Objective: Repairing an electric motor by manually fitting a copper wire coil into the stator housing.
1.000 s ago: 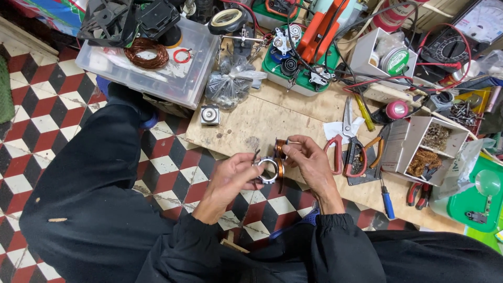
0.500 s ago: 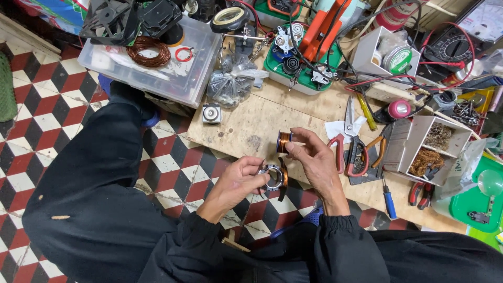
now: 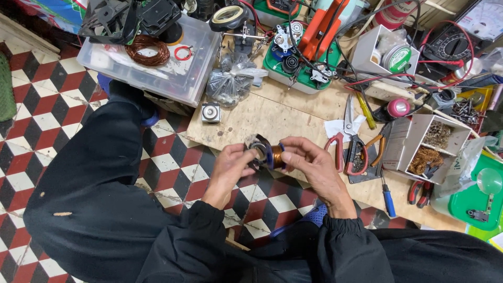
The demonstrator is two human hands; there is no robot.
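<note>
floor: red, white and black diamond tiles [image 3: 42, 120], person sitting, dark sleeves and trousers
desk: low wooden board [image 3: 272, 112], cluttered, tools on the far and right parts
left of desk: clear plastic box [image 3: 157, 68] with a ring of copper wire [image 3: 148, 50] on its lid
left hand: [image 3: 230, 166] grip clenched on the metal end piece [image 3: 257, 149], fingers wrapped from the left
coil: copper-wound coil [image 3: 276, 156], held in the air between both hands, above the near desk edge and the floor
axis: coil's long axis runs roughly left-right, hand to hand, slightly tilted
right hand: [image 3: 312, 165] grip grasping the coil from the right, fingertips over its top, thumb side hidden
nearer hand: both touching; right has the coil body, left has the end
near right: red-handled scissors [image 3: 347, 137] flat on desk just beside right hand, not touched
far right: white cardboard box [image 3: 427, 144] with copper scraps, apart from hands
</note>
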